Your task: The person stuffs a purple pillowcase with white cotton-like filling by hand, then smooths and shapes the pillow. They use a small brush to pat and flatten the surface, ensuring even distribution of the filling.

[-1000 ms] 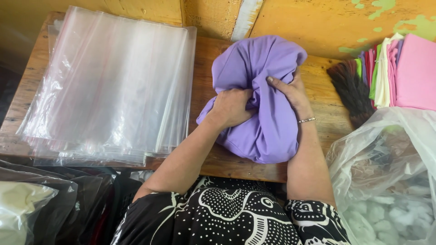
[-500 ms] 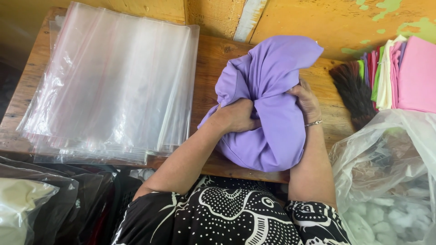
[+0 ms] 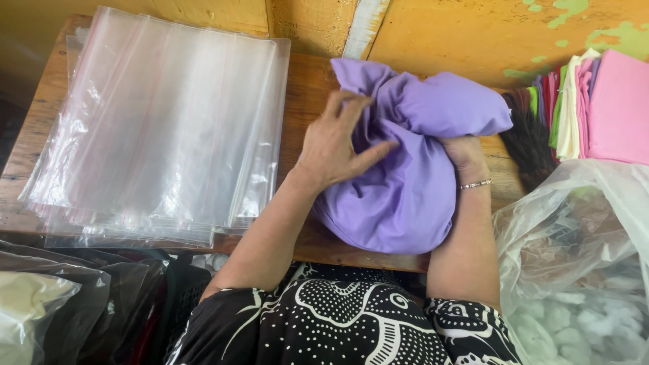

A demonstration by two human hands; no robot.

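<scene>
A stuffed purple cloth pillow (image 3: pixel 405 196) lies on the wooden table (image 3: pixel 307 88) in front of me. My left hand (image 3: pixel 334 145) rests flat on its left side with the fingers spread. My right hand (image 3: pixel 463 152), with a thin bracelet at the wrist, grips the bunched fabric on the pillow's right side, fingers tucked under a fold. The upper part of the cloth is twisted and loose.
A stack of clear plastic bags (image 3: pixel 162 128) covers the table's left half. Folded coloured cloths (image 3: pixel 595 108) and a dark brush (image 3: pixel 524 135) sit at the right. A plastic sack of white stuffing (image 3: pixel 581 290) stands at lower right; dark bagged items (image 3: pixel 61 304) at lower left.
My left hand has let go of the pinched fabric and opened flat on the pillow's left side. The pillow has turned and shifted right, its loose top now lying toward the right.
</scene>
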